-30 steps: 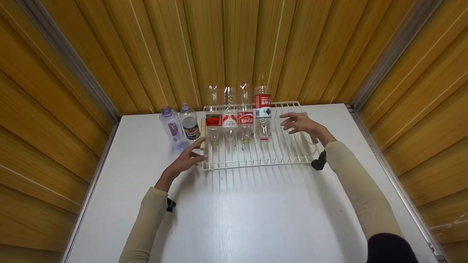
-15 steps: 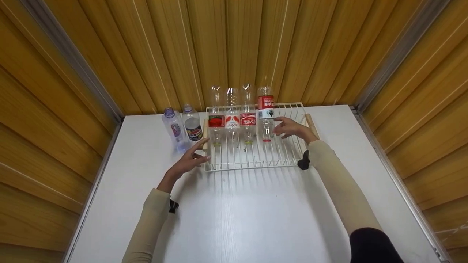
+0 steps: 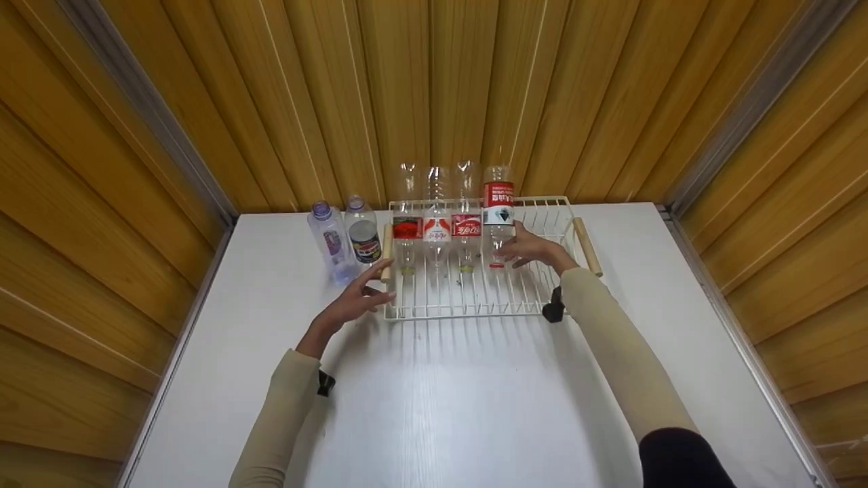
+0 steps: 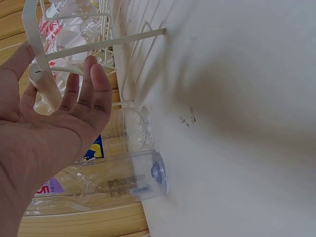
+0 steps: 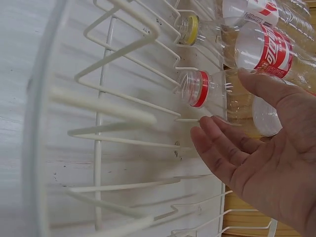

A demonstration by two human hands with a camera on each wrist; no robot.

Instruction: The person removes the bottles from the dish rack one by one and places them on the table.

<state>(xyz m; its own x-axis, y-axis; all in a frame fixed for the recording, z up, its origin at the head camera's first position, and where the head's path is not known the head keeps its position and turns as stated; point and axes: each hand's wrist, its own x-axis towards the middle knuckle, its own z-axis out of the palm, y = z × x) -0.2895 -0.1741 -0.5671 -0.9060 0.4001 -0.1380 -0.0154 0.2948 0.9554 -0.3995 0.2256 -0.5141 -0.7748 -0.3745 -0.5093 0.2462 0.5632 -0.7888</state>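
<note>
Four plastic bottles would read as several: neck-down in a white wire rack (image 3: 468, 313) stand empty plastic bottles, among them a red-and-white labelled bottle (image 3: 498, 203), rightmost in the row. My right hand (image 3: 532, 247) is at its lower part; in the right wrist view the thumb (image 5: 256, 84) overlaps the bottle, while the bent fingertips (image 5: 202, 131) lie beside its red-ringed neck (image 5: 201, 89). My left hand (image 3: 349, 301) holds the rack's left wooden handle (image 4: 47, 89) near its front end, thumb above and fingers curled below. The index finger is partly hidden behind the handle.
Left of the rack, a purple-tinted bottle (image 3: 332, 244) and a dark-labelled bottle (image 3: 364, 237) stand upright on the white table (image 3: 441, 407). A right wooden handle (image 3: 587, 247) sticks out from the rack. A wood-panelled wall (image 3: 461, 88) rises right behind.
My right hand has moved left from the rack's right side to the rightmost bottle, uncovering the right handle. The left hand stays at the left handle. The head view has shifted slightly.
</note>
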